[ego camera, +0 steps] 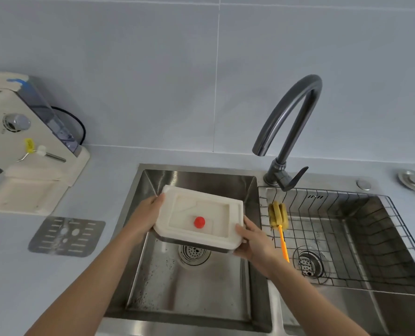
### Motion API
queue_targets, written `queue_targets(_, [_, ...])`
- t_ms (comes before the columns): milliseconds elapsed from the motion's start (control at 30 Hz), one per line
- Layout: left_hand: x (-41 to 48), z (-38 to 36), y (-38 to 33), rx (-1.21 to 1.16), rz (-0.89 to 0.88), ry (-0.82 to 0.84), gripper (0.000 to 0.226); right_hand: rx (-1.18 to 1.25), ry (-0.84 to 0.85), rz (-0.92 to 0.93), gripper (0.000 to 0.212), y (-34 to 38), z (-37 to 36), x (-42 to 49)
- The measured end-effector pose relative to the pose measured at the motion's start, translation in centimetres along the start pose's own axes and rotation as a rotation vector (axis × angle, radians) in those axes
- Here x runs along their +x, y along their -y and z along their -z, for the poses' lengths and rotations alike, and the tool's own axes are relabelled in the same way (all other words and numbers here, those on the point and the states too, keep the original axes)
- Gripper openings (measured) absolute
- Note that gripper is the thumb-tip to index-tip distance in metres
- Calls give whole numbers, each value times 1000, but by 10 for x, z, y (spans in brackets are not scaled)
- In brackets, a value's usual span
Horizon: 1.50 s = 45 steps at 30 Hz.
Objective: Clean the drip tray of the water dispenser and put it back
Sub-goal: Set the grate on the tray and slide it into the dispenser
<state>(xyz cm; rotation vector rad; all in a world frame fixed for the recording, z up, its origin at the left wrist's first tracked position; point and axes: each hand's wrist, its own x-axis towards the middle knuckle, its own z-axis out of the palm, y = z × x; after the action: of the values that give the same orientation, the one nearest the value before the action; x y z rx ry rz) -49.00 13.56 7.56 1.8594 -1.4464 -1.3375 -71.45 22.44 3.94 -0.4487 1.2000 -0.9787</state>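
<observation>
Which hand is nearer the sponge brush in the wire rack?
Right. The right hand grips the drip tray's right end, just left of the sponge brush; the left hand holds the tray's far left end.

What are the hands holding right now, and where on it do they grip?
Both hold the white drip tray over the left sink basin: the left hand grips its left edge, the right hand its lower right corner.

Bright, even light; soft shadows, mild steel glare, wide-angle bending at edges.
</observation>
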Motion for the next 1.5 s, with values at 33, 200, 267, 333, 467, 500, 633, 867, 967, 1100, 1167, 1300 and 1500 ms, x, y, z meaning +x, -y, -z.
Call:
queue_targets(33, [-2, 4, 2, -19, 6, 11, 41, 19, 4, -16, 38, -4, -2, -1])
queue_targets(200, [-15, 14, 2, -94, 20, -44, 35, 118, 0, -127, 29, -20, -13, -3])
queue_targets(267, [-16, 16, 2, -102, -2, -75, 27, 196, -54, -177, 34, -28, -18, -1])
queue_targets(333, [-15, 20, 2, -84, -27, -102, 28, 250, -84, -216, 35, -37, -22, 3])
queue_targets(467, [-5, 25, 1, -63, -5, -116, 35, 310, -105, -277, 29, -55, -33, 11])
queue_targets(500, [-1, 26, 0, -58, 12, -107, 35, 316, -110, -295, 28, -57, -36, 11])
queue_targets(633, [10, 23, -2, 33, 92, -66, 31, 358, -114, -392, 29, -62, -39, 11])
queue_targets(867, [27, 4, 12, 222, 305, 40, 36, 249, -257, -515, 28, -67, -27, 10])
queue_targets(967, [30, -2, 23, 277, 464, 92, 30, 187, -294, -549, 28, -68, -17, 11])
queue_targets(1100, [35, -6, 20, 240, 504, 95, 29, 98, -296, -528, 25, -61, -11, 19])
queue_targets(1167, [40, -6, 14, 203, 399, 74, 30, 61, -299, -445, 28, -51, -12, 24])
queue_targets(1300, [41, -10, 20, 168, 315, 50, 33, -23, -296, -410, 29, -45, -6, 27])
queue_targets(1500, [19, -21, 70, 99, 563, 183, 39, -170, -293, -510, 32, -58, 5, 20])
